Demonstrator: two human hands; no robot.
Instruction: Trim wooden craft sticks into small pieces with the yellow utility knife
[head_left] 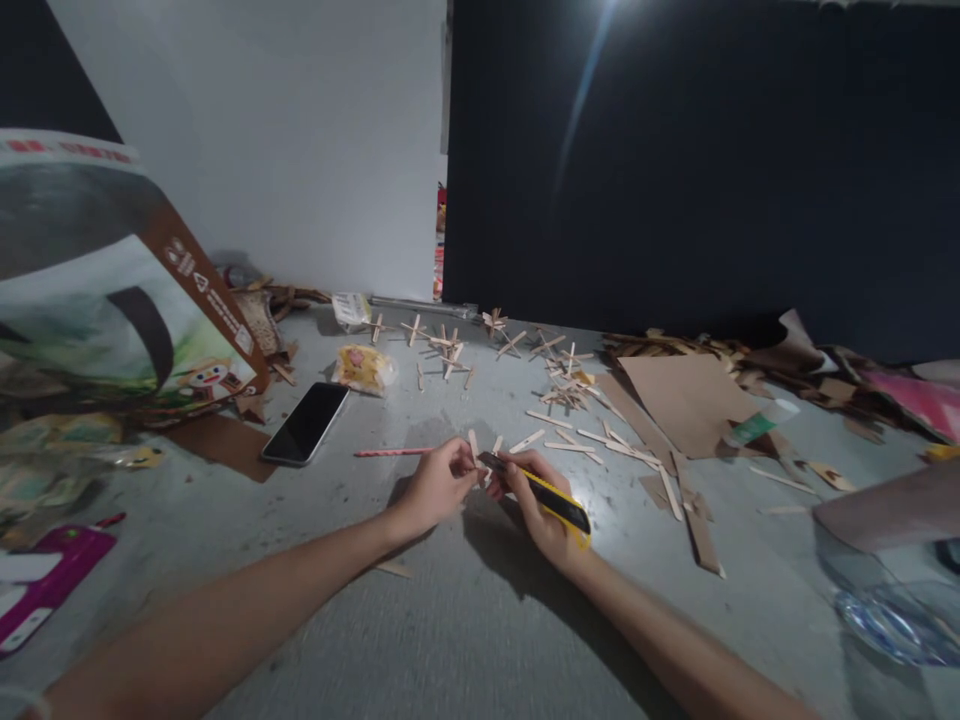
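Note:
My left hand (444, 482) is closed on a small wooden stick (473, 446) that stands up from the fingertips. In my right hand (546, 505) lies a yellow and black utility knife (556, 500), its front end pointing left at the stick. The hands nearly meet, and the fingers hide the stick's lower part and the blade. A pink pencil-like rod (391, 453) lies left of my left hand. Loose wooden sticks (570, 447) are scattered beyond my right hand. Several crossed-stick pieces (450, 350) stand further back.
A phone (307, 424) and a wrapped yellow packet (363, 369) lie to the left, near a large printed bag (112, 300). At far left is a purple tool (56, 580). Cardboard pieces (679, 400), a cylinder (889, 505) and a clear glass-like dish (900, 625) occupy the right.

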